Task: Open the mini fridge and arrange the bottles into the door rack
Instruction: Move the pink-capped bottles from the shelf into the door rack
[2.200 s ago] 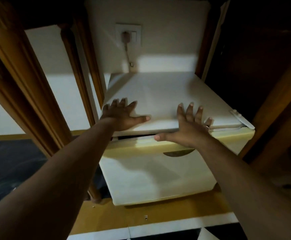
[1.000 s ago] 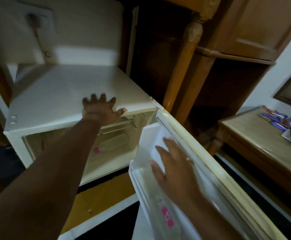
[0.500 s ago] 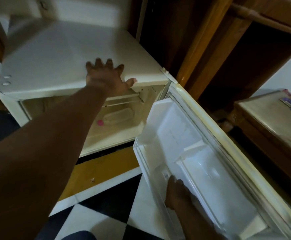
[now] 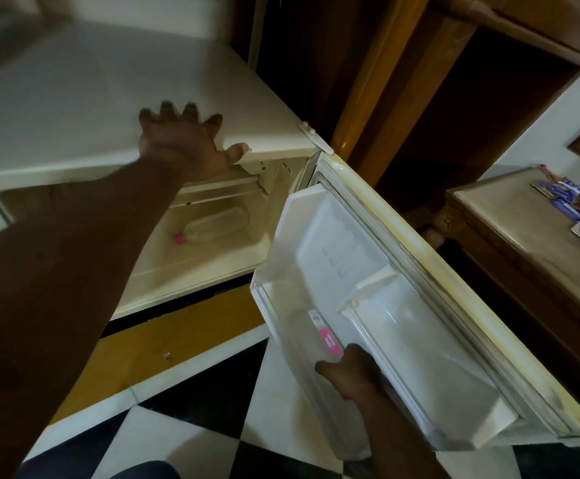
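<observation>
My left hand (image 4: pixel 183 146) lies flat and spread wide on the front edge of the mini fridge (image 4: pixel 84 98) top, left of the middle of the frame, with the thumb hooked over the lip and nothing in its grip. The fridge door (image 4: pixel 430 271) stands swung open toward the lower right, its pale inner liner facing up at me. My right hand (image 4: pixel 349 375) sits low, right of center, curled over the clear front rail of the door rack (image 4: pixel 419 357); the fingers wrap down out of sight behind the rail, so it is closed on the rack's edge. Just above that hand, a bottle (image 4: pixel 323 331) with a pink label lies along the rack's front channel, close against my knuckles; whether my fingers touch it I cannot tell. Inside the fridge cavity, near the middle of the frame, a second clear bottle with a pink cap (image 4: pixel 212 224) lies on its side on the floor of the compartment, cap pointing left. Under the fridge runs a yellow-brown base, then a black and white checkered floor (image 4: pixel 191 440) across the bottom. At the right edge stands a wooden desk (image 4: pixel 509 223) carrying some blue packets (image 4: pixel 564 197), well apart from the fridge.
</observation>
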Motion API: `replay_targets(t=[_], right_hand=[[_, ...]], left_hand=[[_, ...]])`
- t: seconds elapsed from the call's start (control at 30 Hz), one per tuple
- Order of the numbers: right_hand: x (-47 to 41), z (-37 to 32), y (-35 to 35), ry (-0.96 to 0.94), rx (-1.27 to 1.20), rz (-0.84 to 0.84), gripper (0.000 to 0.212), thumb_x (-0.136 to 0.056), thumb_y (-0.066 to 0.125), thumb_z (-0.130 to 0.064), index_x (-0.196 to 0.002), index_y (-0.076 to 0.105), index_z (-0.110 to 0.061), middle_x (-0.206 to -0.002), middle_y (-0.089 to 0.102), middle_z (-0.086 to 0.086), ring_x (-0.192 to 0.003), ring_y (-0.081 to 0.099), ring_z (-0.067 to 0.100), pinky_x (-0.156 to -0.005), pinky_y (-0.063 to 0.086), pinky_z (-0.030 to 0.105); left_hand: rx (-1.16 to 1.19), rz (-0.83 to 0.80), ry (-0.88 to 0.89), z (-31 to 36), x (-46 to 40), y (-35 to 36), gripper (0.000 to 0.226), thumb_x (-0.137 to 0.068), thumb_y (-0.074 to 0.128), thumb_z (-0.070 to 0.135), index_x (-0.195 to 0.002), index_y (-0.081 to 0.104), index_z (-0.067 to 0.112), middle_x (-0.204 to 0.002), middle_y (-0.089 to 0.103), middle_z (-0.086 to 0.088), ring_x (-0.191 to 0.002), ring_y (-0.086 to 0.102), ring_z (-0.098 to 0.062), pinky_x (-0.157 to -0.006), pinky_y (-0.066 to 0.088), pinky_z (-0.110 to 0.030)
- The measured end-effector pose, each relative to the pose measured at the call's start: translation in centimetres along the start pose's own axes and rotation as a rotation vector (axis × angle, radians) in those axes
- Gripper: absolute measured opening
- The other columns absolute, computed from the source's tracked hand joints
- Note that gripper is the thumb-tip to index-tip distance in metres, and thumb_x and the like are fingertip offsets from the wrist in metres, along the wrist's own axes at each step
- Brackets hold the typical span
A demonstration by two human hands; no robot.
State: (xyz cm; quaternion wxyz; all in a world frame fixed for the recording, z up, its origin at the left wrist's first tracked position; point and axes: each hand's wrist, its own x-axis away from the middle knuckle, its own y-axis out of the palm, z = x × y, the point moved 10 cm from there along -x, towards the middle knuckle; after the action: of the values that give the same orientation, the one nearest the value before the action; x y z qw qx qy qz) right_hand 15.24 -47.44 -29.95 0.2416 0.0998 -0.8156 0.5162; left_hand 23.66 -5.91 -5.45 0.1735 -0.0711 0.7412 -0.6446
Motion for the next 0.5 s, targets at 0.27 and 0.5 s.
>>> replay_targets(t=[0.27, 0.5], right_hand=[[0.8, -9.3, -1.7, -0.432, -0.405, 0.237, 0.036, -0.088, 0.061, -0.002, -0.123, 0.059, -0.011, -0.12, 0.062, 0.01, -0.114, 0.058, 0.025, -0.09, 0.042, 0.023], [2.1, -14.8, -2.6, -0.64, -0.168, 0.495, 0.047, -0.092, 0.063, -0.015, -0.133, 0.049, 0.002, -0.137, 0.05, 0.025, -0.126, 0.049, 0.039, -0.103, 0.045, 0.05]], left_hand=[[0.031, -0.02, -0.015, -0.1, 0.1, 0.1, 0.094, -0.09, 0.014, 0.086, -0.165, 0.024, 0.031, -0.169, 0.027, -0.016, -0.152, 0.025, -0.047, -0.118, 0.022, -0.066], [0.026, -0.017, -0.019, -0.1, 0.0, 0.4, 0.096, -0.088, 0.011, 0.087, -0.165, 0.023, 0.031, -0.17, 0.027, -0.014, -0.153, 0.024, -0.046, -0.119, 0.022, -0.066]])
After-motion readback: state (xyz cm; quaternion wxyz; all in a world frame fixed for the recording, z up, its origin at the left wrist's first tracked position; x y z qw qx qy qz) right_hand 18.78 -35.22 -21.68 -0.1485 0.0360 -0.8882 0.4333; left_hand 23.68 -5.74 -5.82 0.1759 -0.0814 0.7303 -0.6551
